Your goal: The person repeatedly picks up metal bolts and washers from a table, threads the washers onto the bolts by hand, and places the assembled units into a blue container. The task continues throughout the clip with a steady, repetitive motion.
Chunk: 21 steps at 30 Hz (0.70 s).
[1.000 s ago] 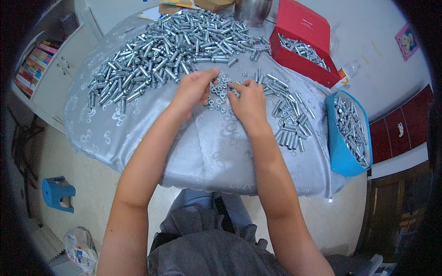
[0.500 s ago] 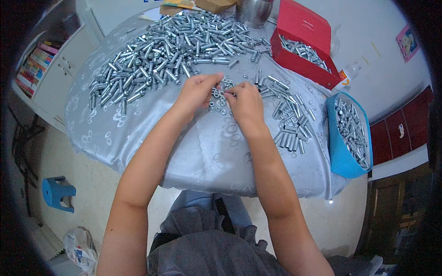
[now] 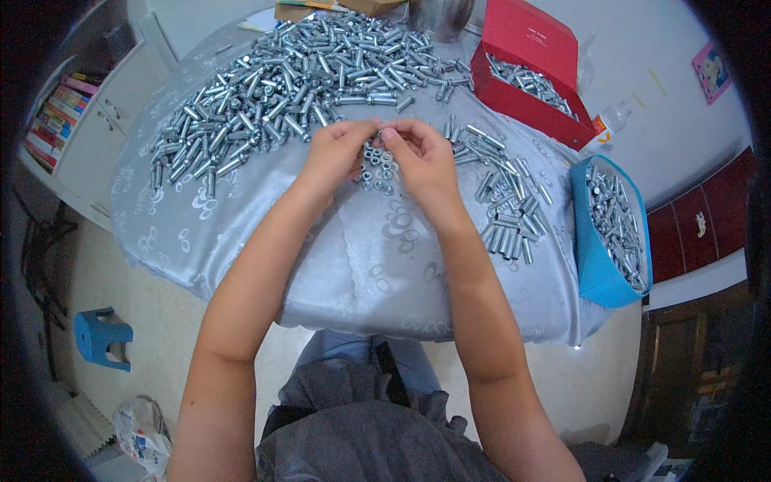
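My left hand [image 3: 339, 153] and my right hand [image 3: 423, 161] meet fingertip to fingertip just above a small pile of silver nuts [image 3: 377, 175] on the table's silver cloth [image 3: 361, 265]. The fingers of both hands pinch a small metal part between them; it is mostly hidden and too small to tell its kind. A big heap of silver bolts [image 3: 297, 76] lies beyond my left hand. A looser group of bolts and sleeves [image 3: 504, 205] lies right of my right hand.
A red box [image 3: 526, 36] with bolts stands at the back right, a plastic bottle [image 3: 604, 130] beside it. A blue tub [image 3: 590, 257] full of bolts hangs at the table's right edge. A metal pot [image 3: 438, 12] stands at the back. A blue stool [image 3: 100, 337] is on the floor at left.
Both hands lay flat over the nuts before; now their fingertips have come together, pinching a small part above the pile.
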Available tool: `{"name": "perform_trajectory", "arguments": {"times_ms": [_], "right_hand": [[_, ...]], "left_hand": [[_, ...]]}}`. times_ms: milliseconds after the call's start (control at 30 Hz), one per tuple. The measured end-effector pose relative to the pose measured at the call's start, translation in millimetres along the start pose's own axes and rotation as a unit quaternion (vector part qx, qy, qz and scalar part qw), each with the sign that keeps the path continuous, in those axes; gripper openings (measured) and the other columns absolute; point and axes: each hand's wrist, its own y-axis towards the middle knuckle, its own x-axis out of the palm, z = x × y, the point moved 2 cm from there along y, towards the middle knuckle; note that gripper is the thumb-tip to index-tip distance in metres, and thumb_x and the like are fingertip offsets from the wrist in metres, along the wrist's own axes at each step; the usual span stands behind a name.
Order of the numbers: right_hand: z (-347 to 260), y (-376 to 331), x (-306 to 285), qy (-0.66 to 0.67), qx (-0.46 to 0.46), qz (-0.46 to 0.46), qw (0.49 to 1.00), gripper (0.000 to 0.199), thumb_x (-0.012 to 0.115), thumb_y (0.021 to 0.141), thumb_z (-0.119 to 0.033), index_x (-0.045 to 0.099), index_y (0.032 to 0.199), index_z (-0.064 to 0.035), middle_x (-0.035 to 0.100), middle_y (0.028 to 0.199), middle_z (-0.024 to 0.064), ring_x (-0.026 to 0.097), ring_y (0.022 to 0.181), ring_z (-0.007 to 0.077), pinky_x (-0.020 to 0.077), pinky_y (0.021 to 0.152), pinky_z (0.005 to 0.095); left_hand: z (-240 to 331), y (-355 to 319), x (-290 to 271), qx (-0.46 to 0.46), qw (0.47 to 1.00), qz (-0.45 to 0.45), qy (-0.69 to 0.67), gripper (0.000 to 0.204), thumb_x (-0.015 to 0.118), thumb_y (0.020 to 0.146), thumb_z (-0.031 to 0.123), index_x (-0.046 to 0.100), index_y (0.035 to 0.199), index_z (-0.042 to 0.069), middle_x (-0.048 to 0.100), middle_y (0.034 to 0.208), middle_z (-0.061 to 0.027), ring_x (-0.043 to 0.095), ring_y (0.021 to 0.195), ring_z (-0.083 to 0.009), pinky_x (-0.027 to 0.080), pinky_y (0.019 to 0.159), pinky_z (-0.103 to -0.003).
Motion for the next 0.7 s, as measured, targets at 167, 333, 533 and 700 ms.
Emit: {"name": "perform_trajectory", "arguments": {"times_ms": [167, 333, 533, 700], "right_hand": [[-6, -2, -2, 0.004, 0.026, 0.026, 0.999, 0.015, 0.055, 0.082, -0.008, 0.059, 0.091, 0.0034, 0.061, 0.082, 0.0067, 0.057, 0.073, 0.0099, 0.0447, 0.066, 0.0206], [-8, -2, -3, 0.016, 0.072, 0.017, 0.997, 0.016, 0.057, 0.081, -0.008, 0.058, 0.091, 0.0043, 0.061, 0.082, 0.0083, 0.058, 0.074, 0.0113, 0.0455, 0.066, 0.0209], [-7, -3, -1, 0.034, 0.072, 0.035, 0.996, 0.015, 0.060, 0.080, -0.009, 0.059, 0.088, 0.0036, 0.061, 0.081, 0.0065, 0.057, 0.072, 0.0099, 0.0452, 0.065, 0.0206], [-1, -5, 4, -0.008, 0.036, 0.024, 0.999, 0.014, 0.061, 0.079, -0.010, 0.060, 0.085, 0.0016, 0.061, 0.076, 0.0043, 0.055, 0.068, 0.0075, 0.0436, 0.062, 0.0194]], "left_hand": [[2, 0, -2, -0.054, 0.995, -0.039, -0.068, 0.022, 0.058, 0.079, 0.031, 0.057, 0.072, 0.009, 0.034, 0.048, 0.0086, 0.025, 0.039, -0.0022, 0.019, 0.038, -0.020], [6, -4, 0, -0.051, 0.994, -0.059, -0.074, 0.022, 0.058, 0.079, 0.031, 0.056, 0.071, 0.010, 0.034, 0.049, 0.0093, 0.024, 0.040, -0.0017, 0.018, 0.038, -0.020], [8, -5, 0, -0.022, 0.996, -0.052, -0.067, 0.021, 0.058, 0.080, 0.028, 0.053, 0.068, 0.011, 0.035, 0.050, 0.0075, 0.027, 0.040, -0.0028, 0.019, 0.038, -0.020], [5, 0, -3, 0.000, 0.995, -0.025, -0.096, 0.021, 0.057, 0.080, 0.025, 0.053, 0.067, 0.009, 0.036, 0.051, 0.0061, 0.029, 0.041, -0.0035, 0.021, 0.037, -0.020]]}}
